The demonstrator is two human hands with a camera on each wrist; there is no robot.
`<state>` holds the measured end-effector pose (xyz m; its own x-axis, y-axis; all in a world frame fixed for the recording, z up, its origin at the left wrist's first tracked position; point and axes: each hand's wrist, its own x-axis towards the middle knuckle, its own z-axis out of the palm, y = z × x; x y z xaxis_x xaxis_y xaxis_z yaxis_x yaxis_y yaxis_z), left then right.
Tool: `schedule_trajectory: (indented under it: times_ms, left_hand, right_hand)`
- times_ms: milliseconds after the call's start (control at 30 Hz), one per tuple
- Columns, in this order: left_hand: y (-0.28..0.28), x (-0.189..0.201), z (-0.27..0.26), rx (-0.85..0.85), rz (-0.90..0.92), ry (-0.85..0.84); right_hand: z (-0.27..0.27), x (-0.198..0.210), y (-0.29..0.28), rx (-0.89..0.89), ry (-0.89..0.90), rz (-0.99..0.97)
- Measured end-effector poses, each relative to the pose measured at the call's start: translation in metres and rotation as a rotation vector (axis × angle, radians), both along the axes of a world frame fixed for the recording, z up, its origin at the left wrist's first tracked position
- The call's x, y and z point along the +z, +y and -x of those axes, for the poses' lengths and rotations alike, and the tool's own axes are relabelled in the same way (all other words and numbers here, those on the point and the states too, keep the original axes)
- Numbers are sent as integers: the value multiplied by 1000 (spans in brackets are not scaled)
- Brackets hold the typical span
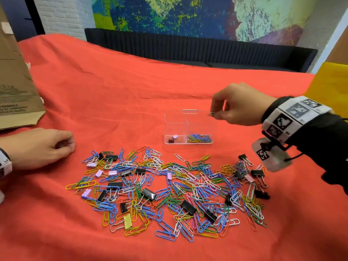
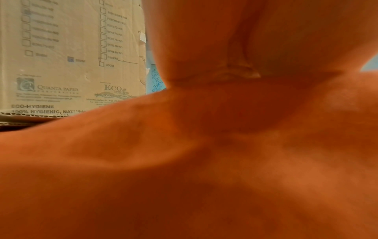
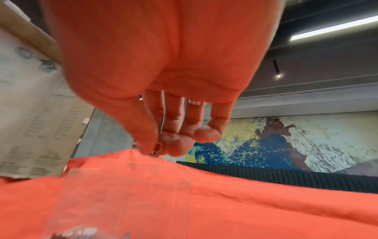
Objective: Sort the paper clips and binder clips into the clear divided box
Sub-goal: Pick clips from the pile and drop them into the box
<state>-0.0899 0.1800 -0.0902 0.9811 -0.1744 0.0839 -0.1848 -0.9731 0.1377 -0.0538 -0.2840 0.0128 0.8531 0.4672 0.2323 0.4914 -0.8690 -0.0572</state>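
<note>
A clear divided box (image 1: 189,127) stands on the red cloth, with two binder clips (image 1: 173,138) in its left compartment and coloured paper clips (image 1: 200,138) in its right one. My right hand (image 1: 216,113) hovers above the box's right rim and pinches a small paper clip (image 1: 211,114) between thumb and fingers; the right wrist view shows the same paper clip (image 3: 158,149) at my fingertips over the box (image 3: 122,198). My left hand (image 1: 64,146) rests on the cloth to the left, fingers loosely curled, holding nothing. A wide pile of mixed clips (image 1: 169,185) lies in front of the box.
A cardboard box (image 1: 17,81) stands at the far left beside my left hand. A yellow object (image 1: 331,87) sits at the right edge. A dark sofa (image 1: 197,49) runs behind the table. Red cloth (image 1: 113,91) covers the table.
</note>
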Motion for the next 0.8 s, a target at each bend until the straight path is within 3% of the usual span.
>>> schedule_trajectory:
  times_ms: [300,467,533,700,800]
  left_hand:
    - [-1,2,0,6,-34,35]
    - [-2,2,1,0,-34,53]
    - [-2,1,0,-7,-14,39]
    - [-1,-2,-2,-14,11,15]
    - [-1,-3,-2,-8,17,-23]
  right_hand:
    - [-16,-15,16,-69,-71,34]
    - [2,-16,11,27,-111,-25]
    - [15,-20,10,95,-29,30]
    - [38,-38,-7,126,436,287]
    - [42,-49,-17,134,468,295]
